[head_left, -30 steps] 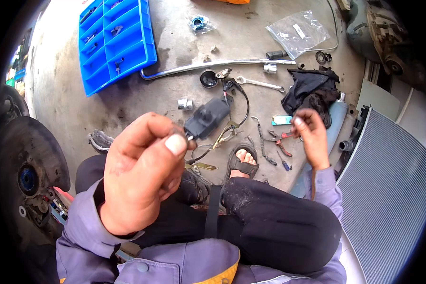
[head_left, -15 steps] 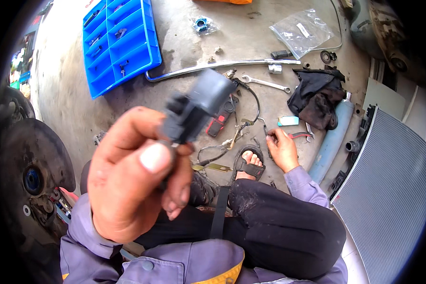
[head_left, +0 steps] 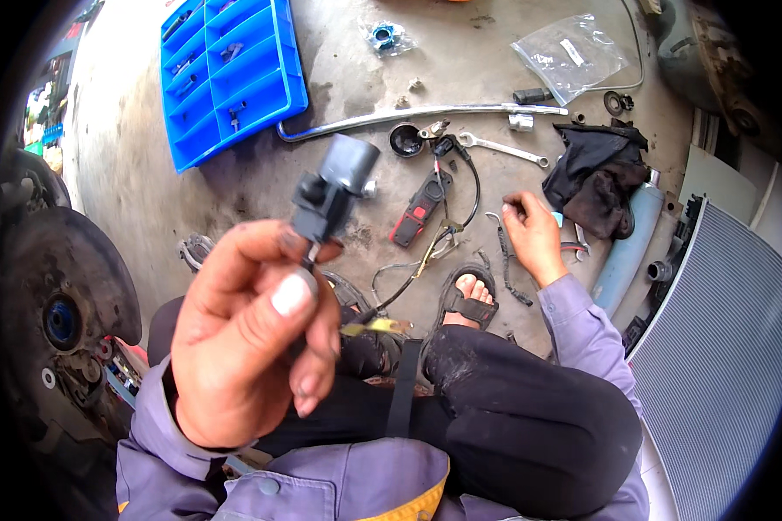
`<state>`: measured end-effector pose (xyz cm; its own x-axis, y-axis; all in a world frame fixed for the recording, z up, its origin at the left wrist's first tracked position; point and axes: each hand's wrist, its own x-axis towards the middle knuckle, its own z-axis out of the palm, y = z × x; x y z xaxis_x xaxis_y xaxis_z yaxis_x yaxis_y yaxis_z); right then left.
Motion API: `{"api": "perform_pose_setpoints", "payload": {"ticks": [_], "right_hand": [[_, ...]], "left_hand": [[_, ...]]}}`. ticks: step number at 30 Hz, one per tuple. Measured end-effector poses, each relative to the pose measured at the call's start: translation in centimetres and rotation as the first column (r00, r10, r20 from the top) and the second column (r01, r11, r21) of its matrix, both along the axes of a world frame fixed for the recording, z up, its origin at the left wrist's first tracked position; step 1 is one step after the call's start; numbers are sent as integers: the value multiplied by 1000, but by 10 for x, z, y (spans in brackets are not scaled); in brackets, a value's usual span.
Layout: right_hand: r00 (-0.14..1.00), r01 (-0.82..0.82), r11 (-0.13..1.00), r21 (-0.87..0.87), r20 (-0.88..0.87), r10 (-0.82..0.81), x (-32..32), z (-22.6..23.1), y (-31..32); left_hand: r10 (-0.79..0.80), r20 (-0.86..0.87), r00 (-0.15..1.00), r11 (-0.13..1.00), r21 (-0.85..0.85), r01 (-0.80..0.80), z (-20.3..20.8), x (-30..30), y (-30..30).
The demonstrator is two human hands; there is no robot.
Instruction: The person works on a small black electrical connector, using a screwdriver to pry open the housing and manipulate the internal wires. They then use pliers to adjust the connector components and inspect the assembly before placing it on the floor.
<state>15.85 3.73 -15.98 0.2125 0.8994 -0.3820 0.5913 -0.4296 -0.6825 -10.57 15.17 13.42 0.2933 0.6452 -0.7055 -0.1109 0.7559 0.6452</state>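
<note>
Raised close to the camera, my left hand (head_left: 248, 334) pinches a black electrical connector (head_left: 334, 187) between thumb and fingers. Its grey rounded end points up and to the right. A wire with a yellow metal strip (head_left: 378, 326) hangs near that hand and runs toward the floor harness (head_left: 430, 247). My right hand (head_left: 534, 239) is low over the floor on the right, fingers loosely bent, with nothing visible in them. Just left of it lies a thin black cable (head_left: 504, 256), apart from the fingers. A red-and-black handheld tool (head_left: 421, 208) rests between the hands.
A blue divided tray (head_left: 230, 82) with small parts stands at the far left. A long metal bar (head_left: 417, 113), a wrench (head_left: 504, 149), a clear plastic bag (head_left: 569, 56) and a black cloth (head_left: 595, 178) lie ahead. A finned radiator (head_left: 721, 347) is at right, a brake disc (head_left: 69, 286) at left.
My right hand has moved up and away from the thin cable, which now shows more fully. My left hand still holds the connector, now tilted more upright and slightly left.
</note>
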Motion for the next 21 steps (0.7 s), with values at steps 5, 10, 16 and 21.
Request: {"api": "perform_pose_setpoints", "payload": {"ticks": [5,10,16,21], "right_hand": [[996,8,1000,12,-86,-7,-25,-2,-12],[933,334,940,-73,-113,-341,20,3,-33],[983,110,977,-182,162,-80,28,16,-108],[971,48,998,46,231,-58,-16,13,-90]], "left_hand": [[-110,-5,994,994,-4,110,1,1,-14],[37,-54,998,998,62,-34,-8,0,-8],[-21,-56,998,994,109,27,-17,0,-4],[-74,-21,997,995,-64,72,-25,17,0]]}}
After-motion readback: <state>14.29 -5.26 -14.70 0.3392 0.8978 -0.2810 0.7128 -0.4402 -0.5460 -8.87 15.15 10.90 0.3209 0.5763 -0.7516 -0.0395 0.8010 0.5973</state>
